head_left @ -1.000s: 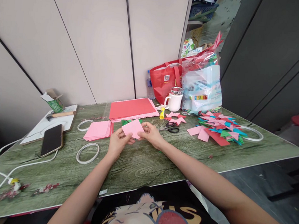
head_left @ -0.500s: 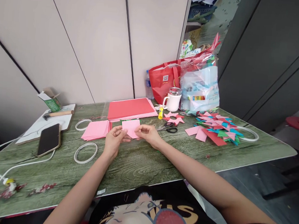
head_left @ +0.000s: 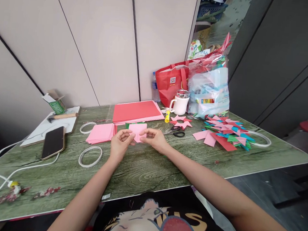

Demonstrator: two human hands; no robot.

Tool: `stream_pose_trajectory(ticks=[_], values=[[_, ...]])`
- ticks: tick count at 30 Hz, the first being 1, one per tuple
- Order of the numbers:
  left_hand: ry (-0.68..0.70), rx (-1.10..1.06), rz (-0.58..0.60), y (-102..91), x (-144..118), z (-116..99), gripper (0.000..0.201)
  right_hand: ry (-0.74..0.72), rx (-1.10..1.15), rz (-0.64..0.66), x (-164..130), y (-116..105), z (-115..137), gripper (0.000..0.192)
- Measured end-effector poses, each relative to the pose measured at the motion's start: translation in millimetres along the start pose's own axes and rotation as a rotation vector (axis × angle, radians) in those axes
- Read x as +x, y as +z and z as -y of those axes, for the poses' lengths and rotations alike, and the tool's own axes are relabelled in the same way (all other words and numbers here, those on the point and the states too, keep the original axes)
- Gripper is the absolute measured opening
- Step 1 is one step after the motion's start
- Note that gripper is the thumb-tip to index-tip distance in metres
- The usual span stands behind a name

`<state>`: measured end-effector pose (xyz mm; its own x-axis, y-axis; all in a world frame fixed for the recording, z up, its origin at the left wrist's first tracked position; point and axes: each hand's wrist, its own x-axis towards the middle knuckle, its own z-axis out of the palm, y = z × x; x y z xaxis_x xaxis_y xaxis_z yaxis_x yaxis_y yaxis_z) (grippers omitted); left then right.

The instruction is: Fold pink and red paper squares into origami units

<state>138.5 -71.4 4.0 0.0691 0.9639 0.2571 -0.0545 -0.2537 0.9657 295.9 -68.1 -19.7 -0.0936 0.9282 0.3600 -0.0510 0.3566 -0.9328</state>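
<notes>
A square of pink paper (head_left: 138, 131) is held up between my two hands over the middle of the table. My left hand (head_left: 122, 141) pinches its left edge, and the fingers of my right hand (head_left: 153, 138) grip its right side. Just left of my left hand lies a stack of pink paper squares (head_left: 101, 133), with red sheets showing at its right edge. Green paper (head_left: 128, 125) shows partly behind the held square. Black-handled scissors (head_left: 178, 133) lie right of my right hand, their blades partly hidden.
Behind my hands lie large red and pink sheets (head_left: 137, 111). A glue stick (head_left: 167, 116), a white mug (head_left: 181, 102), a folded paper ring (head_left: 180, 122) and a pile of folded papers (head_left: 226, 130) are to the right. Tape rolls (head_left: 90, 156), a phone (head_left: 53, 142) and a hammer (head_left: 63, 116) lie left.
The pink paper has turned from a tilted position, with a corner pointing down, to nearly upright. Both hands still hold it. The whole view has shifted slightly.
</notes>
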Motion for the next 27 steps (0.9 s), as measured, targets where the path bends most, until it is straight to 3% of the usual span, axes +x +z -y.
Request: stream_pose_trajectory(ticks=[4, 16, 22, 27], values=[[-0.036, -0.014, 0.023, 1.3, -0.9, -1.0, 0.041, -0.027, -0.015, 0.001, 0.0, -0.3, 0.9, 0.018], [-0.027, -0.06, 0.007, 0.8, -1.0, -4.1, 0.034, -0.032, 0.03, 0.004, -1.1, 0.8, 0.9, 0.021], [0.042, -0.03, 0.042, 0.9, -1.5, -2.2, 0.032, -0.016, 0.111, -0.107, 0.8, 0.0, 0.8, 0.025], [0.063, -0.053, 0.061, 1.4, -0.8, -2.2, 0.051, 0.061, 0.231, -0.158, 2.3, -0.4, 0.7, 0.034]])
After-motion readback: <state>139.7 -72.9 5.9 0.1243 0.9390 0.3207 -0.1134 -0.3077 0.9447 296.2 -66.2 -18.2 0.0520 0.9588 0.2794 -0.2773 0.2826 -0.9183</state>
